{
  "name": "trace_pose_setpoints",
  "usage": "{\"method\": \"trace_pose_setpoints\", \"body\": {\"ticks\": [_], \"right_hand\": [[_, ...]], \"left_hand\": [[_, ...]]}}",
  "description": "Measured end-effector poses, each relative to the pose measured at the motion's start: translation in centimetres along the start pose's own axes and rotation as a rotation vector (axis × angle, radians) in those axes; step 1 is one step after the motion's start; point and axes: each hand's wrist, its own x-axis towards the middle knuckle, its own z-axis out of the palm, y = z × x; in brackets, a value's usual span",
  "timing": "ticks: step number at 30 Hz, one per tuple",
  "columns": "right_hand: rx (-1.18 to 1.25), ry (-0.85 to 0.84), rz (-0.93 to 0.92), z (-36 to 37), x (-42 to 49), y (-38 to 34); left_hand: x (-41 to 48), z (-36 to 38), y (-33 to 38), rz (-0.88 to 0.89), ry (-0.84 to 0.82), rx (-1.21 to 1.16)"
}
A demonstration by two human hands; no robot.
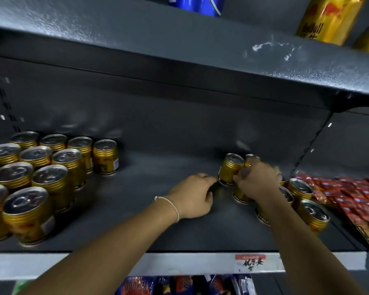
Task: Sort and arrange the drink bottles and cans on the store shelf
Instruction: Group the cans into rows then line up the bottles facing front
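tbh with the right hand (258,180) curled round the tilted gold can (230,169) at the right rear of the shelf (158,220) and the left hand (192,196) curled at its base (can't tell if it's gripping), I'd set it upright before sliding it toward the left cans (36,177)

Dark shelf (136,188) carries gold cans (36,177) clustered at left and right

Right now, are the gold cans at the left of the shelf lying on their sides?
No, the gold cans stand upright on the shelf, with their silver lids facing up.
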Motion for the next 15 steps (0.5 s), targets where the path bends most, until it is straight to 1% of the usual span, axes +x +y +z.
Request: {"method": "trace_pose_setpoints", "body": {"ticks": [2,4,6,8,10,12,14,15], "right_hand": [[0.119,0.001,-0.066,-0.2,-0.8,-0.3],[0.389,-0.023,-0.134,-0.2,-1.7,-0.9],[0.744,-0.143,-0.159,-0.7,-2.7,-1.9],[0.998,-0.247,-0.201,-1.3,-3.5,-3.1],[1.129,-0.305,-0.264,-2.1,-4.3,-4.8],[1.206,-0.344,-0.319,-2.8,-5.0,-6.5],[1.295,-0.361,-0.331,-3.1,-5.5,-8.2],[1.349,-0.349,-0.307,-3.1,-5.8,-9.1]], "left_hand": [[0.0,0.1,0.0,-0.035,-0.013,-0.013],[0.0,-0.1,-0.1,-0.095,-0.038,-0.034],[-0.3,-0.8,-0.5,-0.167,-0.071,-0.101],[-0.9,-1.9,-1.1,-0.229,-0.112,-0.247],[-1.9,-3.2,-1.8,-0.258,-0.145,-0.423],[-3.1,-4.7,-2.6,-0.274,-0.125,-0.552],[-4.3,-6.1,-3.4,-0.297,-0.041,-0.583],[-4.9,-6.8,-3.7,-0.315,0.026,-0.543]]}}
